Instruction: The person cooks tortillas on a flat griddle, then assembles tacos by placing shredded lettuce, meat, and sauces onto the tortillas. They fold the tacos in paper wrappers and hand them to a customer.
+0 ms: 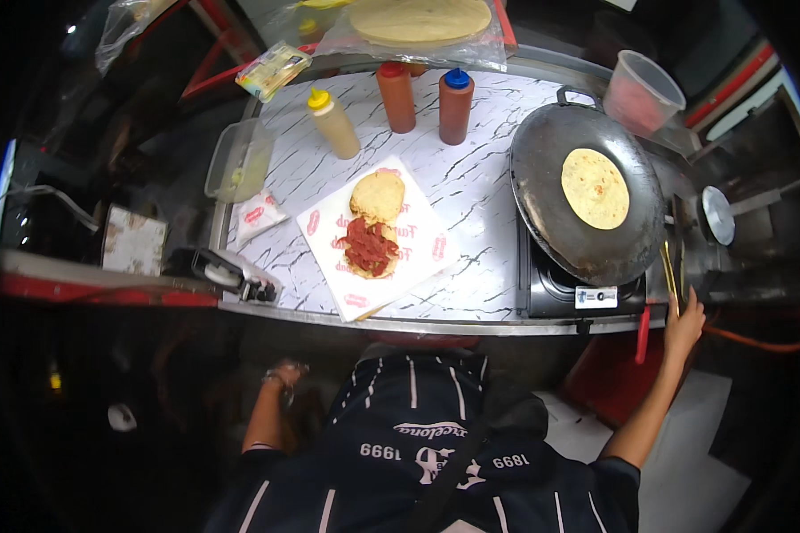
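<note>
My right hand (686, 318), at the counter's right front, is closed around the lower end of gold-coloured tongs (669, 271), beside the stove. To its left, a round flatbread (595, 189) lies on a dark round pan (542, 233) over a black gas stove (542, 298). My left hand (288, 373) hangs low in shadow before the counter, away from the food; its fingers are too dim to read. On printed white wrapping paper (422, 266) rest two pieces of bread: a bare one (378, 193) behind, and one in front covered with red shredded filling (369, 247).
Yellow-capped (333, 124), red-capped (396, 98) and blue-capped (456, 107) squeeze bottles stand behind the paper. A clear container (240, 160) and a stack of wrappers (260, 216) are at left. A plastic tub (642, 93) sits behind the pan; a metal ladle (718, 216) lies right.
</note>
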`<act>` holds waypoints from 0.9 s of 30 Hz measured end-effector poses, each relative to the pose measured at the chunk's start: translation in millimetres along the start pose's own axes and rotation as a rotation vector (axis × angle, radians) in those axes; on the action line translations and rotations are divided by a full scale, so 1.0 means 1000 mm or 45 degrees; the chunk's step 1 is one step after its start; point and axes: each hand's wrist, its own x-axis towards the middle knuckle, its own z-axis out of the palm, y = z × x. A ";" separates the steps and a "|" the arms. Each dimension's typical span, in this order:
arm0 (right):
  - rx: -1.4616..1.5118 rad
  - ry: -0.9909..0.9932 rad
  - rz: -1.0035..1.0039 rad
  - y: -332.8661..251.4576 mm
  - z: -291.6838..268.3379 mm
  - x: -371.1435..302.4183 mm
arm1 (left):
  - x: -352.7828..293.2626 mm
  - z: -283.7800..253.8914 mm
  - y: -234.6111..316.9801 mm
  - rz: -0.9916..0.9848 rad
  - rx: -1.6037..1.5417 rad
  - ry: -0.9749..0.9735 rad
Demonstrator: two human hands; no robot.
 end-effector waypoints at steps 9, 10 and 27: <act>1.231 -0.397 -0.642 -0.405 -0.022 -0.076 | 0.059 0.014 -0.062 -0.228 -0.205 -0.140; 1.297 -0.482 -0.564 -0.440 0.014 -0.073 | 0.056 0.014 -0.075 -0.224 -0.230 -0.108; 2.585 -0.437 0.190 -0.455 -0.015 -0.046 | 0.050 0.036 -0.151 -0.217 -0.536 0.003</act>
